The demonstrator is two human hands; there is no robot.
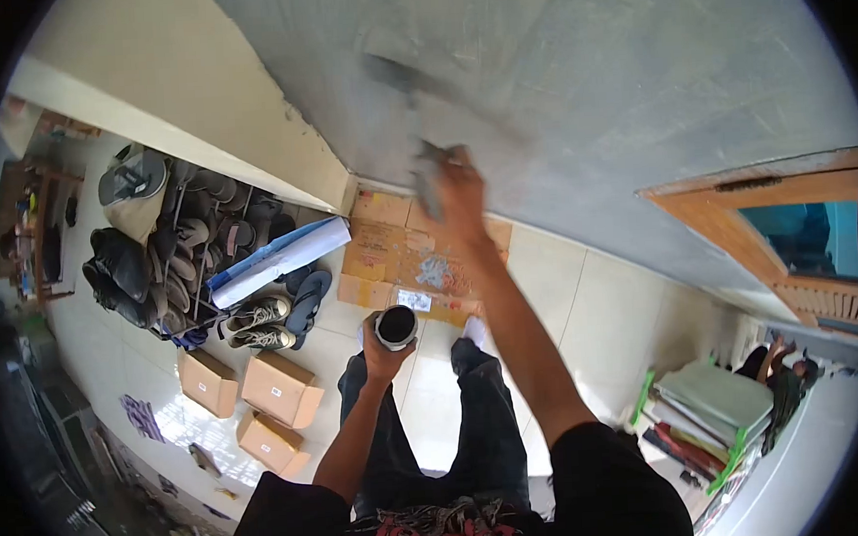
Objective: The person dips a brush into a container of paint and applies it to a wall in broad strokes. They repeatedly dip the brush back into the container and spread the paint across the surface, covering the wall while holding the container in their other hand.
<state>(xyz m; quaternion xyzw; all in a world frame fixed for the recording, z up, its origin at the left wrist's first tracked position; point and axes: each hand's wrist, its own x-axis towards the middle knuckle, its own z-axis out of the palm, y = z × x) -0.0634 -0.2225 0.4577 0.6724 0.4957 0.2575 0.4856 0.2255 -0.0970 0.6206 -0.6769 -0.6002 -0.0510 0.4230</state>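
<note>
My left hand (pixel 385 360) is wrapped round a cup-like container (pixel 397 328) held low in front of my legs. Its round mouth faces up and looks black inside. Higher up, my right hand (pixel 459 184) grips a handled tool (pixel 427 186) at the grey wall (pixel 575 95). A dark crosswise head (pixel 395 73) lies beyond that hand, smeared by motion, so I cannot tell the tool's exact kind. Pale streaks and darker patches cover the wall. Flattened cardboard (pixel 375 247), spotted with orange and pale stains, lies along the wall's foot.
Shoes fill a rack (pixel 190 247) on the left, beside a rolled sheet (pixel 281 261), sneakers (pixel 257 325) and flip-flops (pixel 307 308). Several brown boxes (pixel 280 387) sit on the tiled floor. At right are a wood-framed window (pixel 765 192) and a green-edged rack (pixel 717 403) of folded things.
</note>
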